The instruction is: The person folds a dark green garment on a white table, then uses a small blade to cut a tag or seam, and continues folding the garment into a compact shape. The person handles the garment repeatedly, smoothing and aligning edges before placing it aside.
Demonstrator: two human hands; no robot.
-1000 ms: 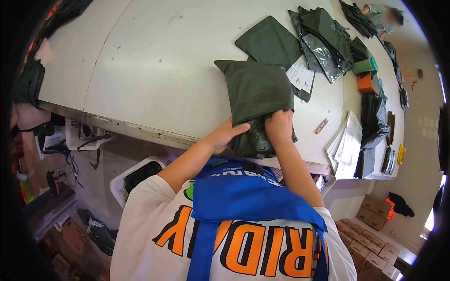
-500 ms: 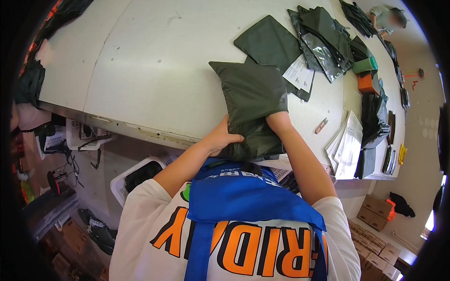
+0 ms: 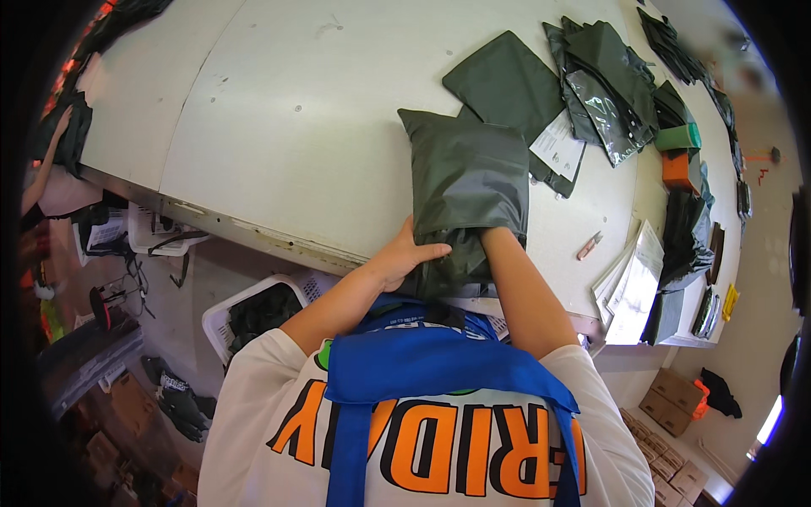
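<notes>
Head view: dark green bag (image 3: 471,173) lies at the near edge of the white table (image 3: 279,152), mouth toward the wearer. Left hand (image 3: 405,260) is closed on the black folded material (image 3: 456,269) at that mouth, thumb laid over the top; its other fingers are largely concealed. Right hand (image 3: 497,237) is in the mouth, only the wrist end showing; how far its fingers are open, and what they hold, I cannot tell.

Compared with one second earlier, when the back of the right hand was visible, it has gone deeper inside. Table articles now sit farther right in the view. At far left, a co-worker's arm (image 3: 42,182) has appeared, reaching to dark bags (image 3: 74,135), cut off by the rim.

Contents of the bag cannot be seen. Print on the white paper (image 3: 557,145), right of it, is too small to make out. The far-right corner is blurred.
</notes>
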